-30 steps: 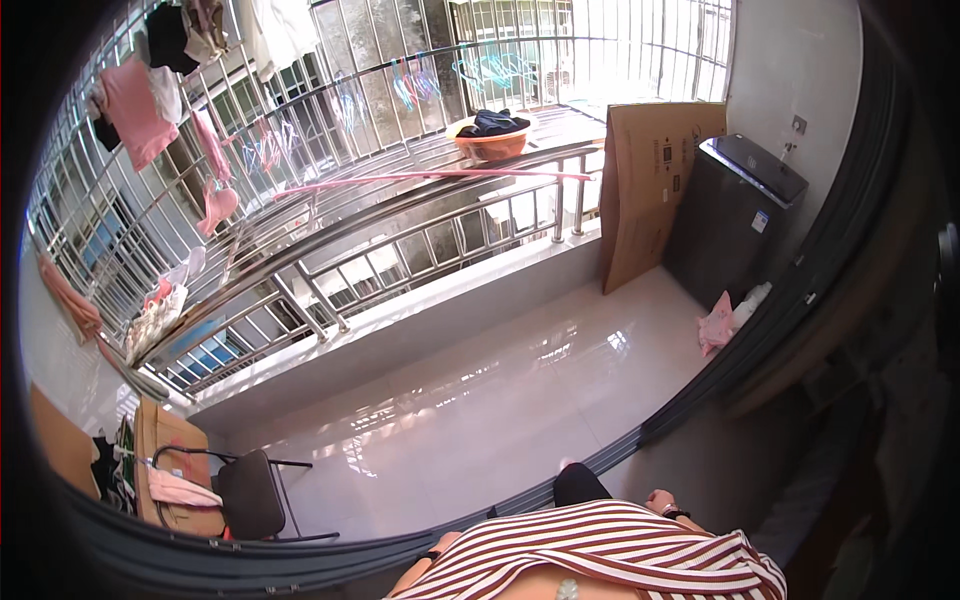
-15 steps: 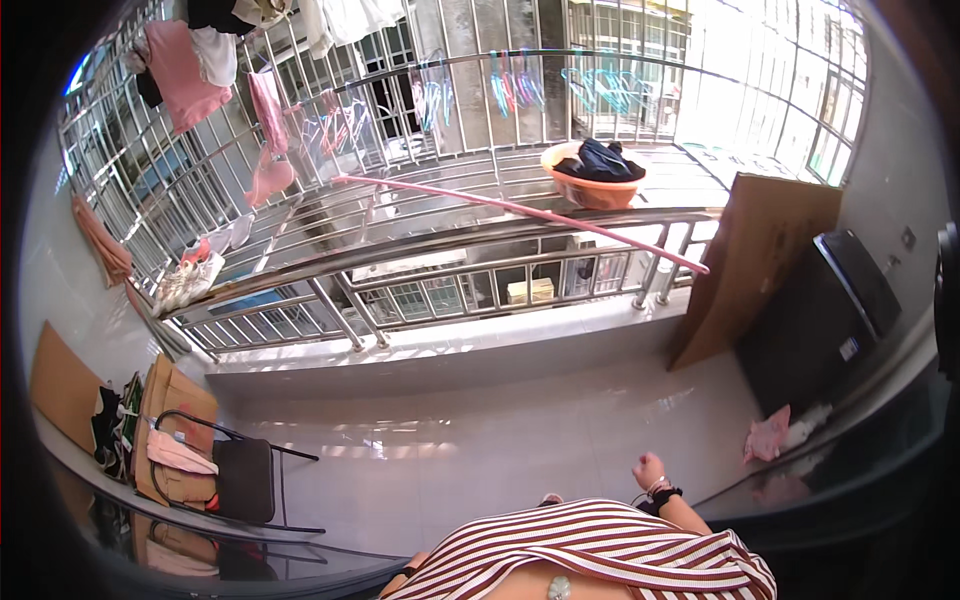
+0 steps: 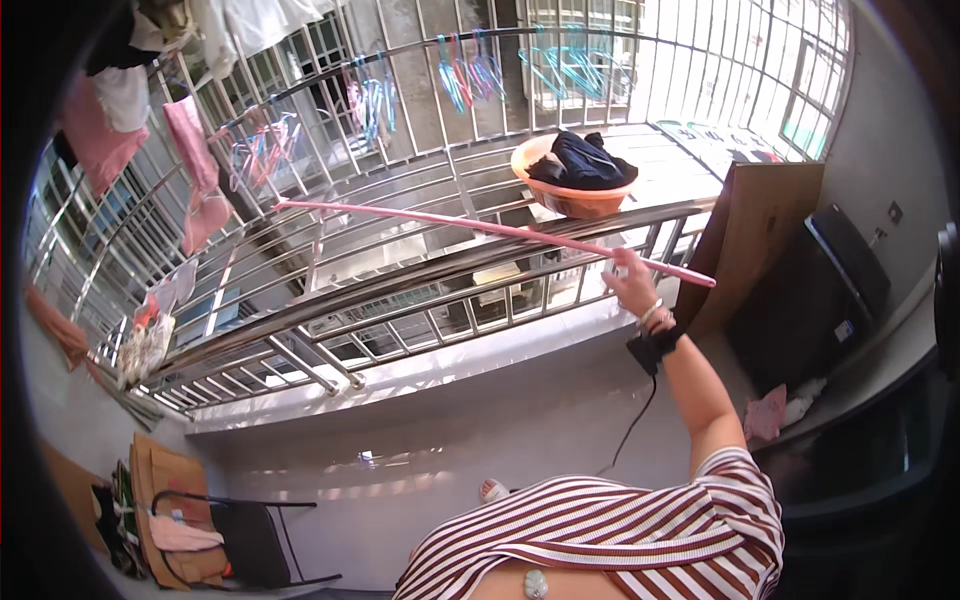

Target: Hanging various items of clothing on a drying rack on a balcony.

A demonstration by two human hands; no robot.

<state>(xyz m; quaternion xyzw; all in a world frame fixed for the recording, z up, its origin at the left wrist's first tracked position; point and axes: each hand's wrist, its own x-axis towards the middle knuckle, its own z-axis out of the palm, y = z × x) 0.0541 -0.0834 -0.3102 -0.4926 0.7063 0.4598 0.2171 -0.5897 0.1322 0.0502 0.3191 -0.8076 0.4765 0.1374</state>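
**A:** ok so what's going on with the right hand? Looks like it's raised up by the balcony railing.

**B:** yep, arm stretched out and up, fingers closed round the long pink pole near its right end. The pole runs from the hand up and to the left over the top rail, its far tip out near the pink clothes hanging on the bars.

**A:** and the orange basin?

**B:** sits on the ledge just past the rail, just behind the pole, with dark clothes piled in it. Blue hangers hang on a bar above it.

**A:** left hand?

**B:** not in the shot at all, only the striped shirt at the bottom edge.

**A:** that black thing on the wrist?

**B:** a black strap with a cable dangling down, I think, it's pretty small. Also a brown board leaning by a dark cabinet to the right, and a black chair down in the lower left.
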